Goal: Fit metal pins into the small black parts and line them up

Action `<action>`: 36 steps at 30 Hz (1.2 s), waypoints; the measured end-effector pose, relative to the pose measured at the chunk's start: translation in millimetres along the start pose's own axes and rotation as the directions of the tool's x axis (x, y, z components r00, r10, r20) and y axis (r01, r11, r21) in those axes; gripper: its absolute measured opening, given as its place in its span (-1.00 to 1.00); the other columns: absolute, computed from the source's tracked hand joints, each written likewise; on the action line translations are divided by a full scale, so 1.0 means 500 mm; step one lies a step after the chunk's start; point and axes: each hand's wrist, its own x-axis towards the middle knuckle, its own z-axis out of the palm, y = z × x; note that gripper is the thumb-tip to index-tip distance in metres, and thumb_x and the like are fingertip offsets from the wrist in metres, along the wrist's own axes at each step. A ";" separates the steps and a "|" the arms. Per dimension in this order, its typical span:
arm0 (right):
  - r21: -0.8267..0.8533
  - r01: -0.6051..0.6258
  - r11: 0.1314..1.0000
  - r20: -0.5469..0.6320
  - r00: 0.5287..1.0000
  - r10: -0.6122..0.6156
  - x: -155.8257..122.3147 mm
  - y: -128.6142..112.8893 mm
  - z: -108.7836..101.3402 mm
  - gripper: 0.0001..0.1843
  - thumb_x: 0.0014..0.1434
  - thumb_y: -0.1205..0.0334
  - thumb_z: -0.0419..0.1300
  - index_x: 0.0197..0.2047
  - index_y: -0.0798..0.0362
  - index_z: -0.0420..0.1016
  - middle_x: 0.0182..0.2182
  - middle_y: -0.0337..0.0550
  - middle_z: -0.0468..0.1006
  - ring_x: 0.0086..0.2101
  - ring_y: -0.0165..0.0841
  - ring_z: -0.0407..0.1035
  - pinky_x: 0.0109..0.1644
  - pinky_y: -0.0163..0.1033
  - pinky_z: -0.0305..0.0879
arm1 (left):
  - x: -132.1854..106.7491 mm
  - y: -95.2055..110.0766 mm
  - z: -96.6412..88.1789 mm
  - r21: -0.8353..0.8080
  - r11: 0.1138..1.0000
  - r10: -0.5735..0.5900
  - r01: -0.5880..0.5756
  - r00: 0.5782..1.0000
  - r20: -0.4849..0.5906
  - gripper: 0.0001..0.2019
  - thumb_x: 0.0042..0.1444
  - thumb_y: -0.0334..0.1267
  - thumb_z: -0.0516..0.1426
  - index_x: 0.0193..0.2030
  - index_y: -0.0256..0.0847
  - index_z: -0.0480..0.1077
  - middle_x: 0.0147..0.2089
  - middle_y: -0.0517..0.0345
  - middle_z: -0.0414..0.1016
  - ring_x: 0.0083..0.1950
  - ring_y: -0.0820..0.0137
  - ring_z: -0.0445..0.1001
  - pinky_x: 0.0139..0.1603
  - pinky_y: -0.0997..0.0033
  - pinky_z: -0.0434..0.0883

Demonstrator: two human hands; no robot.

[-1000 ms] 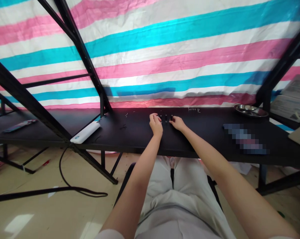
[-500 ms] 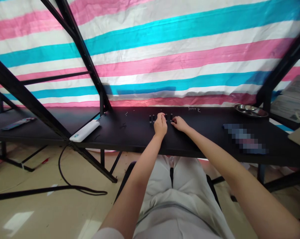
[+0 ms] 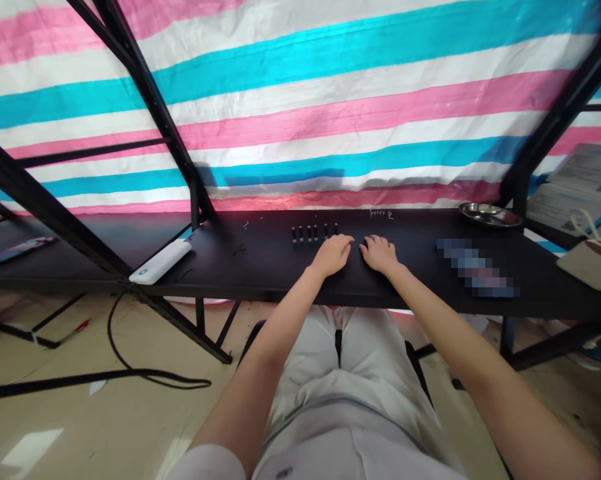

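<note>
My left hand (image 3: pixel 333 255) rests on the black table (image 3: pixel 250 267), fingers stretched toward the right and nothing seen in them. To its right my right hand (image 3: pixel 379 253) lies palm down with its fingers apart, also holding nothing visible. Just beyond my left hand stands a row of several small dark cylinders with pale ends (image 3: pixel 308 233); the rightmost one sits close to my left fingers. Farther back lies a line of small whitish pieces (image 3: pixel 380 213), too small to name.
A white power strip-like block (image 3: pixel 161 261) lies at the left by the black metal frame (image 3: pixel 155 100). At the right are a shiny metal dish (image 3: pixel 490 215), a pixelated blue item (image 3: pixel 478 268) and a beige bag (image 3: pixel 590 265). Striped sheeting (image 3: pixel 300 127) hangs behind.
Both hands have drawn back from the row of cylinders toward me and to the right, and their fingers have opened. The row now shows uncovered. The view has shifted slightly.
</note>
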 end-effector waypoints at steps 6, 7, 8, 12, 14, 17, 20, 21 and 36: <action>0.040 0.018 0.999 0.143 0.989 -0.024 -0.002 -0.007 0.001 -0.39 0.28 0.09 -0.32 0.32 0.14 -0.03 0.32 -0.01 -0.07 0.28 -0.17 -0.21 0.28 0.10 -0.28 | 0.003 -0.015 0.033 0.086 0.996 0.006 -0.031 0.959 0.282 -0.58 0.22 -0.31 -0.15 0.19 -0.28 0.22 0.25 -0.03 0.23 0.28 0.38 0.17 0.29 0.31 0.11; 0.038 0.021 0.999 0.149 0.988 -0.026 -0.002 -0.008 -0.001 -0.39 0.27 0.11 -0.32 0.33 0.14 -0.04 0.32 -0.01 -0.08 0.28 -0.18 -0.21 0.28 0.10 -0.28 | 0.003 -0.018 0.037 0.104 0.994 -0.020 -0.015 0.946 0.324 -0.56 0.22 -0.31 -0.16 0.21 -0.30 0.18 0.27 -0.04 0.19 0.30 0.39 0.13 0.30 0.32 0.08; 0.036 0.023 0.999 0.153 0.988 -0.028 -0.002 -0.008 -0.002 -0.40 0.27 0.12 -0.32 0.33 0.14 -0.04 0.32 -0.02 -0.08 0.28 -0.19 -0.21 0.28 0.11 -0.28 | 0.003 -0.021 0.040 0.122 0.993 -0.042 -0.002 0.932 0.360 -0.55 0.23 -0.31 -0.18 0.23 -0.31 0.16 0.29 -0.04 0.15 0.32 0.39 0.10 0.31 0.31 0.06; 0.031 0.026 0.999 0.156 0.987 -0.031 -0.002 -0.007 -0.002 -0.39 0.27 0.13 -0.33 0.33 0.16 -0.05 0.32 -0.03 -0.09 0.28 -0.22 -0.22 0.28 0.11 -0.28 | 0.005 -0.024 0.040 0.163 0.986 -0.094 0.023 0.893 0.441 -0.53 0.25 -0.27 -0.21 0.27 -0.30 0.10 0.34 -0.03 0.03 0.36 0.36 0.00 0.33 0.24 0.02; 0.034 0.025 0.999 0.149 0.988 -0.030 -0.001 -0.005 0.001 -0.39 0.28 0.12 -0.32 0.33 0.16 -0.05 0.32 -0.03 -0.09 0.28 -0.23 -0.23 0.29 0.10 -0.28 | 0.006 -0.023 0.038 0.164 0.986 -0.109 0.036 0.883 0.458 -0.53 0.25 -0.27 -0.21 0.28 -0.28 0.09 0.35 -0.01 0.01 0.37 0.35 -0.02 0.33 0.23 0.00; 0.041 0.030 0.999 0.139 0.990 -0.036 0.000 -0.003 0.003 -0.39 0.28 0.11 -0.31 0.32 0.16 -0.03 0.31 -0.02 -0.07 0.28 -0.21 -0.21 0.28 0.11 -0.27 | 0.006 -0.023 0.035 0.156 0.986 -0.122 0.054 0.877 0.465 -0.53 0.26 -0.24 -0.21 0.28 -0.24 0.09 0.35 0.02 0.01 0.37 0.37 -0.03 0.34 0.23 -0.02; 0.039 0.036 0.999 0.133 0.990 -0.041 0.001 -0.003 0.003 -0.40 0.28 0.11 -0.31 0.32 0.15 -0.02 0.31 -0.02 -0.07 0.28 -0.20 -0.20 0.28 0.12 -0.26 | 0.007 -0.024 0.034 0.145 0.988 -0.121 0.059 0.875 0.468 -0.53 0.26 -0.23 -0.21 0.28 -0.25 0.08 0.35 0.01 0.00 0.37 0.36 -0.04 0.34 0.22 -0.03; 0.038 0.037 0.999 0.133 0.990 -0.041 0.000 -0.003 0.002 -0.40 0.28 0.11 -0.30 0.32 0.14 -0.02 0.31 -0.02 -0.06 0.28 -0.20 -0.20 0.28 0.12 -0.26 | 0.007 -0.025 0.035 0.143 0.988 -0.120 0.059 0.875 0.469 -0.53 0.26 -0.23 -0.21 0.28 -0.25 0.08 0.35 0.00 0.00 0.37 0.36 -0.04 0.34 0.21 -0.03; 0.044 0.046 0.998 0.125 0.991 -0.051 -0.001 -0.003 0.003 -0.41 0.27 0.12 -0.29 0.31 0.13 0.00 0.31 0.00 -0.04 0.27 -0.19 -0.18 0.27 0.15 -0.24 | 0.007 -0.017 0.027 0.144 0.987 -0.130 0.069 0.868 0.479 -0.53 0.26 -0.23 -0.21 0.29 -0.25 0.08 0.35 0.01 0.00 0.37 0.37 -0.04 0.34 0.22 -0.04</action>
